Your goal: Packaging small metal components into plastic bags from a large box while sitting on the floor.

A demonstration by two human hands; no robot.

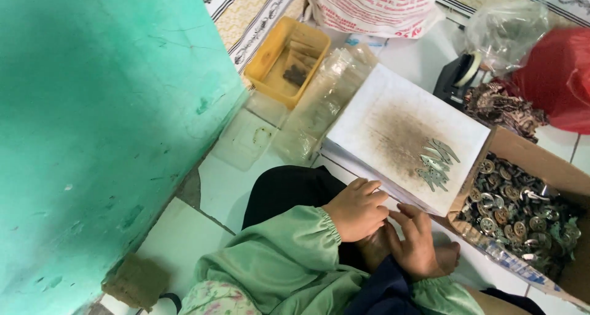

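Note:
My left hand (358,208) and my right hand (415,241) are pressed together in my lap, fingers curled; whether a small piece sits between them is hidden. Both wear light green sleeves (289,253). Just beyond my hands lies a white stained board (393,121) with a small cluster of flat metal pieces (435,162) near its right edge. To the right stands a cardboard box (522,152) full of round metal rings and parts (516,213).
A green wall (104,106) fills the left. A yellow plastic tray (286,60) and clear plastic bags (326,100) lie on the white tiled floor (221,186). A printed sack (375,4), a red bag (556,75) and a patterned cloth (501,109) sit at the back.

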